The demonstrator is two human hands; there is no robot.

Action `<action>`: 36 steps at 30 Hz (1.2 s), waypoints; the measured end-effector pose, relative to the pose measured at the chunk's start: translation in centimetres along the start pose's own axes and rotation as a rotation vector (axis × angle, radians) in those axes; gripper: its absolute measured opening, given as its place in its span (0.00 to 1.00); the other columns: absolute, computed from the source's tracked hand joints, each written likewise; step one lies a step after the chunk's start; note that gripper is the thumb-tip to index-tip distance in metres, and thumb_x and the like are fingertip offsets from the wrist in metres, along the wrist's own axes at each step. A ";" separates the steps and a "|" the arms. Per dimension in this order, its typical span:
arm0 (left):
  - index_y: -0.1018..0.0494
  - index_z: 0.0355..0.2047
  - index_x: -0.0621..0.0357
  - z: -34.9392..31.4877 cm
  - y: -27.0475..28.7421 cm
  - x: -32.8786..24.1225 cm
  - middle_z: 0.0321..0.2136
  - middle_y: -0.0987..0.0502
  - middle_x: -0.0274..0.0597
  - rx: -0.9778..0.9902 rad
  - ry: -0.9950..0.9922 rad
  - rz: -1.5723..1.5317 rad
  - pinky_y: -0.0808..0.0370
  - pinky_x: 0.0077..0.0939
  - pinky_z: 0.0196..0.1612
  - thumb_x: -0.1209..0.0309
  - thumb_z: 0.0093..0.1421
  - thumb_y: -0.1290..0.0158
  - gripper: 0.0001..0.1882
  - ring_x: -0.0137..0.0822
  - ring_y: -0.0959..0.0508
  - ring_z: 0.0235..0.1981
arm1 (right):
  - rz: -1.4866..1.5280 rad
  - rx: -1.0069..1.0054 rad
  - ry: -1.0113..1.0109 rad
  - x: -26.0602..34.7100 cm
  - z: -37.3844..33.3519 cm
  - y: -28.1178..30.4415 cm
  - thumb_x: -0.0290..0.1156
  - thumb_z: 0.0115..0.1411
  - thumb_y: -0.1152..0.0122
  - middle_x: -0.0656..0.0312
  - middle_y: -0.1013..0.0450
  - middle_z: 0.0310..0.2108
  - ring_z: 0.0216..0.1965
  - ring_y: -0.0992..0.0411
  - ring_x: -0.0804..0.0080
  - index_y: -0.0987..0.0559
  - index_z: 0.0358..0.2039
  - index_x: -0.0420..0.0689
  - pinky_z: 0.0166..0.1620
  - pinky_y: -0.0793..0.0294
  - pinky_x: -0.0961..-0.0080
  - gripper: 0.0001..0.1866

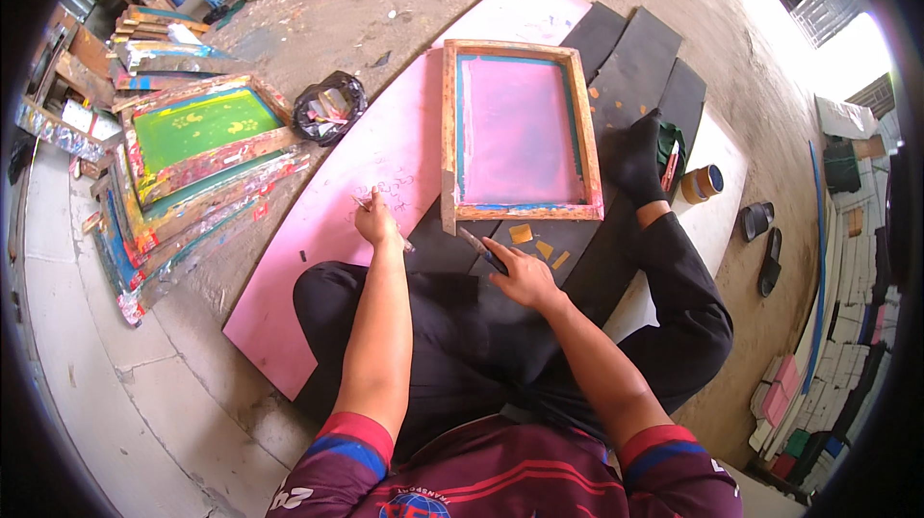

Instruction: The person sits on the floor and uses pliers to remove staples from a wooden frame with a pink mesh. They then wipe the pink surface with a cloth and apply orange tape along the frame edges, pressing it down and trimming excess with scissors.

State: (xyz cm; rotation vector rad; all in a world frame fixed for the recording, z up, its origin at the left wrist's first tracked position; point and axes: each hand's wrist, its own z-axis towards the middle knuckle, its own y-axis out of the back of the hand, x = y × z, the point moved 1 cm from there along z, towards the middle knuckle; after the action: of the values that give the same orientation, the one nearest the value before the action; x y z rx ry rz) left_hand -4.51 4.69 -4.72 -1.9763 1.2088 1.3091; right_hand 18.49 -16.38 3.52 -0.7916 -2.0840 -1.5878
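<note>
My left hand (377, 221) is closed round a slim pen-like tool (409, 247), held over the pink board (289, 316); its kind is unclear. Dark curly marks (388, 177) cover part of the board beside that hand. My right hand (527, 279) grips a dark-handled tool (478, 246) whose end points at the near left corner of a wooden screen-printing frame (590, 171). Contact between tool and frame cannot be told. Pinkish mesh (515, 128) fills the frame. Small yellowish scraps (521, 233) lie on the black sheets beyond my right hand.
Stacked paint-stained frames (168, 171), one with green mesh, lie at the left beside a black bag of scraps (329, 109). Near my right foot (635, 160) stand a paint-stained can (702, 184) and a red cutter (671, 167). Black sandals (769, 263) rest farther right.
</note>
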 end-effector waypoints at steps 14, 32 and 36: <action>0.22 0.57 0.67 -7.5 -2.0 2.2 0.46 0.15 0.57 0.569 -0.531 0.659 0.20 0.42 0.52 0.59 0.62 0.31 0.30 0.52 0.14 0.48 | -0.315 -0.492 0.081 -3.3 -0.9 -1.1 0.49 0.58 0.26 0.60 0.25 0.44 0.47 0.25 0.57 0.17 0.56 0.53 0.49 0.23 0.58 0.27; 0.24 0.59 0.67 -7.1 -1.7 3.4 0.51 0.17 0.60 0.548 -0.552 0.663 0.22 0.44 0.58 0.59 0.62 0.30 0.32 0.54 0.17 0.53 | -0.296 -0.801 0.070 -4.6 6.4 -1.5 0.43 0.62 0.29 0.64 0.25 0.39 0.42 0.25 0.60 0.16 0.41 0.52 0.42 0.23 0.61 0.11; 0.24 0.59 0.67 -7.6 -1.9 3.0 0.51 0.17 0.59 0.530 -0.590 0.650 0.22 0.42 0.57 0.60 0.62 0.30 0.31 0.53 0.16 0.53 | -0.369 -0.810 0.071 -5.4 7.0 -1.9 0.42 0.63 0.31 0.65 0.26 0.37 0.41 0.26 0.60 0.18 0.38 0.53 0.42 0.24 0.61 0.09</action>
State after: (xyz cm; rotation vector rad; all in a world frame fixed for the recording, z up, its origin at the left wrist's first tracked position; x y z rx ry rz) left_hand 1.27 -1.37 -4.26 -0.7613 1.7035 1.4959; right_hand 21.45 -11.08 -3.15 -0.5725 -1.5573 -2.6807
